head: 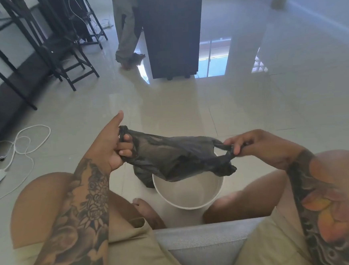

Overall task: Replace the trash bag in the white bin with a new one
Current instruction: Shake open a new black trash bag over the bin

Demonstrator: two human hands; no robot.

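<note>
Head view: seated person, white bin (188,196) on the floor between the knees, black bag (171,155) stretched above it.
Left hand (110,145): fingers curled round one bag handle, thumb sticking up free.
Right hand (260,146): fingertips pinch the other handle loop, thin strap pulled taut.
Why held so: looks like pulling the handles apart to find and open the bag's mouth before lowering it in; held directly over the bin so it can drop straight down.
Bag state: bunched, mouth not visibly open; lower folds hang over the far rim, and one fold droops outside the bin on its left.
Bin: inside looks bare and white, no liner seen, so the old bag is likely already out; I cannot see where it went.
Surroundings: white cable (24,142) on the tiles at left, black chair frames (62,47) beyond it, dark cabinet (172,32) ahead with another person's legs (126,31) beside it.
In the way: nothing between bag and bin; own bare foot (148,211) sits just beside the bin's near rim.
</note>
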